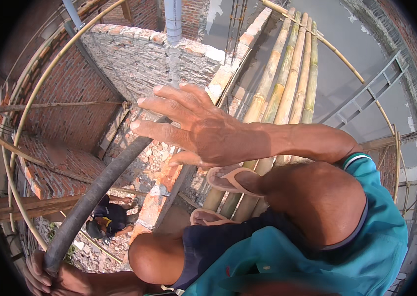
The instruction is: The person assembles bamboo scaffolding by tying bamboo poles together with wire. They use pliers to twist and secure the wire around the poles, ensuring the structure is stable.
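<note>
My left hand point(53, 278), at the lower left, is closed around the near end of a thick black pipe point(105, 180). The pipe slants up and away toward the middle of the view. Its far end passes behind my right hand point(188, 126), which is open with the fingers spread, palm down. I cannot tell whether the right hand touches the pipe. Beneath the right hand runs the top of a narrow brick wall point(156, 197). My sandalled feet point(235, 180) rest on a platform of bamboo poles point(294, 69).
Far below on the left, a person in dark clothes point(111, 217) bends over brick rubble point(87, 254). Bent bamboo poles point(45, 84) cross the left side. Ahead stand a rough brick wall point(119, 59) and a grey upright pipe point(173, 22). A metal ladder-like frame point(366, 93) leans at right.
</note>
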The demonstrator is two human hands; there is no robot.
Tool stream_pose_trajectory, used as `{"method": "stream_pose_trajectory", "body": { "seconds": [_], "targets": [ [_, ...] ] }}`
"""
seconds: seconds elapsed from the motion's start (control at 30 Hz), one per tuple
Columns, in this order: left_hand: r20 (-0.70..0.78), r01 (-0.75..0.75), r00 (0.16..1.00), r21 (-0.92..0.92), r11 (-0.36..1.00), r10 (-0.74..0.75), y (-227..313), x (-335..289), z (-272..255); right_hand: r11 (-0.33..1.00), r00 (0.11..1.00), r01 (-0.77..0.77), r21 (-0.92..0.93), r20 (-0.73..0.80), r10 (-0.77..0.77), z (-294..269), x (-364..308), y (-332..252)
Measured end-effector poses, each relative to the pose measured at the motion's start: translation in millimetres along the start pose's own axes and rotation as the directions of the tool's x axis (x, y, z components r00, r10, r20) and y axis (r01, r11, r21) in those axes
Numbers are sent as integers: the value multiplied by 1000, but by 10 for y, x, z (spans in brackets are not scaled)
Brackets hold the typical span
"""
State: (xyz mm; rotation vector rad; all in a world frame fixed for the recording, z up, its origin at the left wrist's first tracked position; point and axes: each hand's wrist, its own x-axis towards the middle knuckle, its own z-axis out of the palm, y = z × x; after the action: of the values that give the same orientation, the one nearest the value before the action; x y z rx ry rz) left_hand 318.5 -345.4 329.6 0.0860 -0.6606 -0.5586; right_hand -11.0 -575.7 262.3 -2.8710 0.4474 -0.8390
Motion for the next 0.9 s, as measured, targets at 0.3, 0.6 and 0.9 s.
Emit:
{"method": "stream_pose_trajectory", "body": {
  "seconds": [0.3, 0.6, 0.9],
  "targets": [
    [2, 677, 736, 26, 736, -677, -2273, 152, 574, 829, 866, -427, 362, 426, 261, -652, -821, 902],
    [-183, 32, 106, 983, -181, -977, -4529, 668, 728, 454, 488, -872, 180, 263, 832, -809, -2507, 2363],
    [521, -628, 483, 766, 137, -704, -7406, 1768, 804, -50, -84, -984, -169, 200, 976, -1012, -4535, 3486]
  ]
}}
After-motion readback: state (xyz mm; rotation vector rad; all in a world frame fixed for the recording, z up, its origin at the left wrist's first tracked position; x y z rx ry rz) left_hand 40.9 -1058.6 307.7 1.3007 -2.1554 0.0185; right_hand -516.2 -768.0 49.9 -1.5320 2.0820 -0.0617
